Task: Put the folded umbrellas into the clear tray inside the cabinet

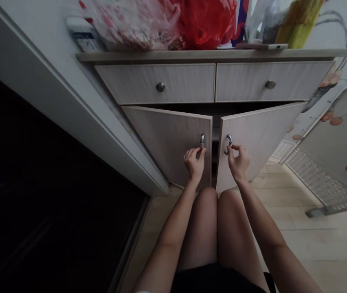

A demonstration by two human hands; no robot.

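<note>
Two pale wood-grain cabinet doors stand partly open, the left door (164, 146) and the right door (262, 140), with a dark gap between them. My left hand (194, 162) pinches the curved metal handle (203, 141) of the left door at its lower end. My right hand (238, 162) grips the matching handle (229, 144) on the right door. The inside of the cabinet is mostly hidden by the doors and shadow.
Above the doors are two drawers with round metal knobs (160, 86). Red and pink plastic bags (205, 24) sit on the countertop edge (210, 55). My bare knees (218, 199) are just below the doors. A dark panel (54, 183) fills the left, with a wooden floor (289, 228) on the right.
</note>
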